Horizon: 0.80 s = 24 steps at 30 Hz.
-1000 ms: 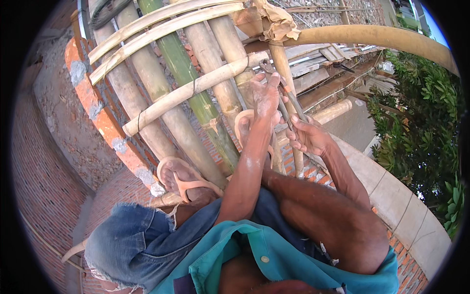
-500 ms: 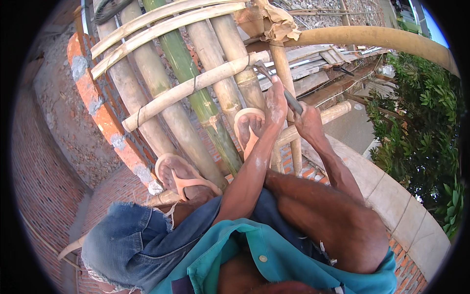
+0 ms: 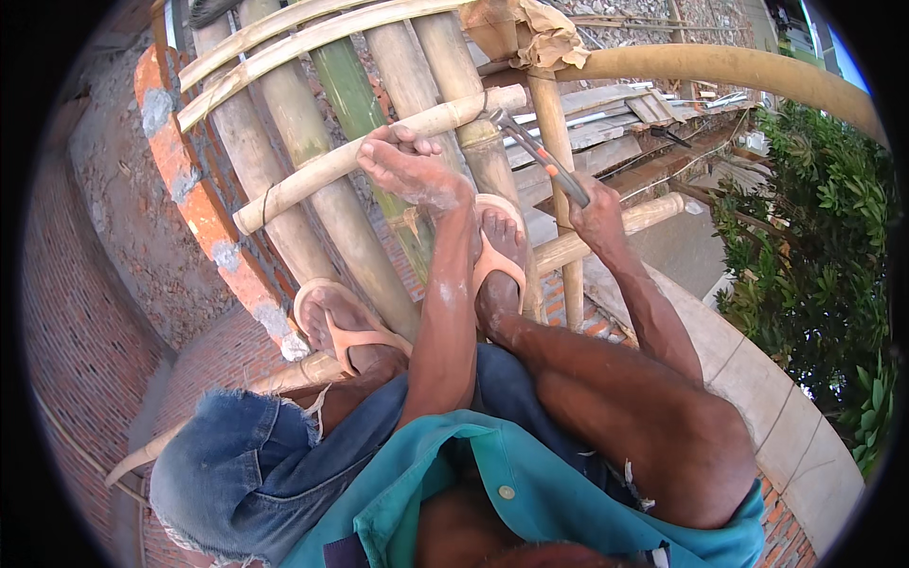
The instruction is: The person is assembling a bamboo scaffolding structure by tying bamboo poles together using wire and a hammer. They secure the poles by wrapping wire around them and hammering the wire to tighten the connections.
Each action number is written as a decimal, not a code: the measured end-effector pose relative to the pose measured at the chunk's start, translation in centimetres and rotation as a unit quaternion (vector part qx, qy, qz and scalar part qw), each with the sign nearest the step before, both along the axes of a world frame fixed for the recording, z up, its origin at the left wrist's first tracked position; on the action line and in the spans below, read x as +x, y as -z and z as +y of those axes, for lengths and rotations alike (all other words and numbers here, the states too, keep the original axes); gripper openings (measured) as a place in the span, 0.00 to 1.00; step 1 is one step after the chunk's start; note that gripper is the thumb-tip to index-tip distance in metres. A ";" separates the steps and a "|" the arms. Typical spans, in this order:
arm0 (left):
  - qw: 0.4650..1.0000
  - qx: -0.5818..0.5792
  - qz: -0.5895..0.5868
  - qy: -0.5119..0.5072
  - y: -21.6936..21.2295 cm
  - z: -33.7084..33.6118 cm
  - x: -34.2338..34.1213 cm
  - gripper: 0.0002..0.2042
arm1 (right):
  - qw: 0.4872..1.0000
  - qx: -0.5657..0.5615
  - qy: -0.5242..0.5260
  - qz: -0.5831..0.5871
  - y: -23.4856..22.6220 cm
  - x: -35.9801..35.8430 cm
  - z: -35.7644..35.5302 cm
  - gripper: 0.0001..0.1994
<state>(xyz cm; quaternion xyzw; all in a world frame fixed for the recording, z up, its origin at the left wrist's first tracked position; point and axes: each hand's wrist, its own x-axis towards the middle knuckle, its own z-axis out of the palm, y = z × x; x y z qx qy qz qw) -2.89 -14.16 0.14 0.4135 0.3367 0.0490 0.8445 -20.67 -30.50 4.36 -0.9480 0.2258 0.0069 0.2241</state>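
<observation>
The right hand (image 3: 598, 216) has its fingers folded tight around the handles of a pair of dark metal pincers (image 3: 543, 161) with orange bands. From those fingers the tool runs up and to the left, its head well out ahead of the knuckles, near the right end of a pale bamboo crosspiece (image 3: 322, 177). A wire tie (image 3: 486, 102) sits just beside that head; whether the two touch I cannot tell. The left hand (image 3: 417, 175) has its fingers loosely bent and partly spread, with nothing seen between them; they lie at the middle of the crosspiece, left of the pincers and apart from them, and I cannot tell whether they touch the bamboo. Above the left fingers a green bamboo pole (image 3: 350, 95) runs up and away, passing beneath the crosspiece. A thin upright post (image 3: 549, 114) stands just left of the right fingers, and the sandalled right foot (image 3: 502, 301) rests below and left of them
</observation>
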 end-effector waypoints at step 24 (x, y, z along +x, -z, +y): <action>0.936 -0.203 -0.011 0.287 -2.4 1.8 3.1 0.44 | 0.983 0.126 -0.103 -0.080 -6.5 8.6 5.7 0.23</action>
